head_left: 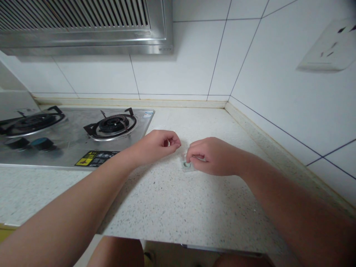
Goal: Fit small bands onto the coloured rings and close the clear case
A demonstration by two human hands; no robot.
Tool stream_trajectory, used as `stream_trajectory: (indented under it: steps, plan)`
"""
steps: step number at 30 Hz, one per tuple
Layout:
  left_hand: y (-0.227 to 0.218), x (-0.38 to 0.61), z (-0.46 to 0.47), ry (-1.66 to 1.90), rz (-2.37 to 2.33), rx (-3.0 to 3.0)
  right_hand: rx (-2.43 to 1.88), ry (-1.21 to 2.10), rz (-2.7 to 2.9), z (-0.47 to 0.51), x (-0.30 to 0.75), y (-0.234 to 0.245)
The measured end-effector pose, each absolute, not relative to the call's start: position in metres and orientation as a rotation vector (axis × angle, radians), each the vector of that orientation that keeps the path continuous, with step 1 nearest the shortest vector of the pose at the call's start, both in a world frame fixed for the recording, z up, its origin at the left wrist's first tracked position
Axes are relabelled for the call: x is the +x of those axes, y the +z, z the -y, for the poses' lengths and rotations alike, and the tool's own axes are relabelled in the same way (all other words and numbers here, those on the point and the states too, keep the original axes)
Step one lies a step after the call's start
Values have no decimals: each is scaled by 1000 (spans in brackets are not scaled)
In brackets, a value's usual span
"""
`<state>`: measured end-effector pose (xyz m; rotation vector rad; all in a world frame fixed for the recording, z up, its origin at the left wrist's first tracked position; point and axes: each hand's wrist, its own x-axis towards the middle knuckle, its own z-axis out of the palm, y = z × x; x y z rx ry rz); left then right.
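Note:
A small clear plastic packet [188, 167] with a greenish round mark lies on the speckled countertop [172, 200]. My right hand [213, 155] is closed at its right side, fingertips pressed on the packet and covering part of it. Just to the left, my left hand [161, 145] hovers over the counter with thumb and forefinger pinched together. Anything between those fingertips is too small to make out. A narrow gap separates the two hands.
A steel gas stove [69, 137] with two burners is set into the counter at left, close to my left forearm. Above it hangs a range hood [111, 37]. White tiled walls meet at the back right corner, and a socket plate [328, 52] is on the right wall.

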<state>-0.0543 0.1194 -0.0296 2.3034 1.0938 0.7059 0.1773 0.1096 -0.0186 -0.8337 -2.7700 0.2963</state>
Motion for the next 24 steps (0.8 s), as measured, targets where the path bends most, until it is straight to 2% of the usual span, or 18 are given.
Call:
stream_trajectory:
  steps: [4, 8, 12, 19, 24]
  plan:
    - [-27, -56, -119, 696, -1122, 2320, -906, 235, 2677, -120, 183, -19]
    - [-30, -58, -121, 636, -1160, 2351, -1194, 176, 2524, -132, 194, -26]
    - [-35, -60, -125, 530, -1198, 2404, -1335, 251, 2515, -139, 200, -34]
    - [-41, -62, -129, 530, -1191, 2420, -1317, 287, 2564, -140, 198, -38]
    - [-41, -62, -128, 542, -1167, 2421, -1032, 263, 2587, -135, 192, -35]
